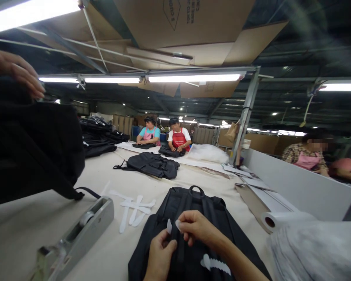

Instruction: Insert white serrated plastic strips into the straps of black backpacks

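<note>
A black backpack (193,207) lies flat on the cream table (111,171) right in front of me, its straps facing up. Over its middle my left hand (160,255) and my right hand (197,226) are held close together. Each pinches one end of a small white strip (173,225), fingers closed on it. A longer white strip (215,264) lies on the backpack just below my right wrist.
A grey tape dispenser (76,238) and several white strips (134,208) lie to my left. Another person's hand (16,72) holds up a black bag (32,148) at far left. A paper roll (283,219), another backpack (152,164) and seated workers (178,139) are beyond.
</note>
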A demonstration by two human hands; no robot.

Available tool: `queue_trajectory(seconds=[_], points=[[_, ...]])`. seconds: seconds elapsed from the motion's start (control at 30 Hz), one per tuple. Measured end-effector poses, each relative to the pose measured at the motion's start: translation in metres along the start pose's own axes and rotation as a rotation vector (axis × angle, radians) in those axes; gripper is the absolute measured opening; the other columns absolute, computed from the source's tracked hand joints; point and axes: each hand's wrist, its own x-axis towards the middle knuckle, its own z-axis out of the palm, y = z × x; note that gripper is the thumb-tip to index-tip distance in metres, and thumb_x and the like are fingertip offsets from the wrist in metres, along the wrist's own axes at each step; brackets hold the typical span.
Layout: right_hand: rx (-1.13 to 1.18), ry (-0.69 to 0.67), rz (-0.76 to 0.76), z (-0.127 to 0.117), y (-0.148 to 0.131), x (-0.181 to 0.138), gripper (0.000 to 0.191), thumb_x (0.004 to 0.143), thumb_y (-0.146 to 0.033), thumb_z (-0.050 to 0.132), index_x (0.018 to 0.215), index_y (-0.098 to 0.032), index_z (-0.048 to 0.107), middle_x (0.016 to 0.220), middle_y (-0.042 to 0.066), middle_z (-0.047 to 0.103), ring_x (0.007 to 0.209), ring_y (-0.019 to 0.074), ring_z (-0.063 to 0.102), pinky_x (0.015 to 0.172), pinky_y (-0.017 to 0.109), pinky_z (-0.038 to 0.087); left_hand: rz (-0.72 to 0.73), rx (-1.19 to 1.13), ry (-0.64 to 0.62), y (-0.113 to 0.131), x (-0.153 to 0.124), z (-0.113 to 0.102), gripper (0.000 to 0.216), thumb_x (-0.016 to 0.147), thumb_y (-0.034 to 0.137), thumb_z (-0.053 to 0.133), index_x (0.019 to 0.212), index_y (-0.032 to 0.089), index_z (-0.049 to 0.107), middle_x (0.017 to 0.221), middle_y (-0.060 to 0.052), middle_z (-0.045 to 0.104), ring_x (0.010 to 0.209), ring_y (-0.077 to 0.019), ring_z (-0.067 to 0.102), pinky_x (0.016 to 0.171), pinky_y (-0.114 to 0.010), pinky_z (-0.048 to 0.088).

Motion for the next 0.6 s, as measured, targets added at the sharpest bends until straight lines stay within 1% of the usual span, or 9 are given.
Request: queue_trajectory(seconds=[0.03,0.1,0.17,0.23,0.3,0.37,0.47,0.53,0.6], points=[[0.003,-0.008,0.032,0.002,0.000,0.003,0.032,0.057,-0.035,0.062,0.077,-0.010,0.058,0.063,0.002,0.057,0.053,0.0113,0.055,0.043,0.017,0.044,-0.002,0.006,0.001,-0.002,0.000,0.000,0.058,0.056,0.034,0.061,0.106,0.005,0.063,0.077,-0.006,0.065,0.070,-0.0178,0.057,0.061,-0.022,0.042],[0.007,-0.024,0.095,0.004,0.000,0.009,0.029,0.055,-0.029,0.060,0.076,-0.010,0.057,0.061,0.004,0.059,0.053,0.0130,0.057,0.044,0.018,0.047,0.017,0.008,-0.009,-0.005,0.001,-0.001,0.060,0.058,0.035,0.061,0.111,0.006,0.061,0.084,-0.007,0.065,0.075,-0.0194,0.059,0.065,-0.023,0.045],[-0.002,-0.039,0.151,0.007,-0.001,0.013,0.024,0.055,-0.023,0.059,0.076,-0.010,0.056,0.059,0.004,0.059,0.050,0.0132,0.057,0.043,0.018,0.047,0.062,0.015,-0.027,-0.007,0.002,-0.002,0.057,0.060,0.033,0.060,0.111,0.008,0.062,0.093,-0.008,0.065,0.086,-0.0223,0.060,0.075,-0.025,0.047],[-0.016,-0.039,0.200,0.008,-0.003,0.015,0.018,0.058,-0.018,0.056,0.075,-0.010,0.055,0.056,0.004,0.059,0.047,0.0124,0.056,0.042,0.017,0.047,0.107,0.030,-0.040,-0.009,0.003,-0.003,0.053,0.061,0.031,0.060,0.110,0.010,0.063,0.101,-0.009,0.064,0.096,-0.0250,0.058,0.088,-0.029,0.047],[-0.022,-0.035,0.237,0.009,-0.005,0.015,0.013,0.061,-0.013,0.054,0.074,-0.011,0.055,0.055,0.004,0.059,0.045,0.0115,0.055,0.042,0.016,0.046,0.131,0.047,-0.028,-0.010,0.003,-0.005,0.052,0.062,0.029,0.060,0.110,0.010,0.063,0.109,-0.010,0.062,0.106,-0.0269,0.055,0.099,-0.033,0.042],[-0.013,-0.035,0.257,0.009,-0.004,0.016,0.010,0.062,-0.011,0.054,0.072,-0.011,0.055,0.055,0.004,0.059,0.045,0.0115,0.055,0.042,0.016,0.046,0.122,0.066,0.011,-0.012,0.003,-0.005,0.056,0.062,0.026,0.060,0.116,0.011,0.061,0.117,-0.010,0.059,0.114,-0.0271,0.050,0.107,-0.035,0.035],[0.014,-0.051,0.257,0.005,0.002,0.017,0.011,0.059,-0.012,0.055,0.070,-0.010,0.056,0.057,0.004,0.059,0.047,0.0120,0.056,0.042,0.016,0.047,0.105,0.114,0.056,-0.015,0.002,-0.005,0.062,0.064,0.023,0.059,0.125,0.012,0.055,0.129,-0.009,0.051,0.123,-0.0252,0.044,0.113,-0.035,0.028],[0.056,-0.061,0.230,0.004,0.006,0.017,0.013,0.058,-0.014,0.058,0.071,-0.010,0.056,0.060,0.005,0.061,0.051,0.0124,0.058,0.043,0.016,0.049,0.131,0.165,0.055,-0.015,0.000,-0.004,0.060,0.066,0.021,0.056,0.126,0.012,0.055,0.134,-0.009,0.046,0.127,-0.0238,0.040,0.115,-0.035,0.024],[0.083,-0.061,0.219,0.005,0.008,0.017,0.014,0.058,-0.016,0.060,0.071,-0.011,0.056,0.061,0.005,0.061,0.052,0.0121,0.058,0.043,0.016,0.049,0.174,0.220,0.052,-0.015,-0.002,-0.003,0.057,0.067,0.019,0.054,0.124,0.012,0.056,0.135,-0.008,0.045,0.129,-0.0229,0.037,0.117,-0.036,0.020]])
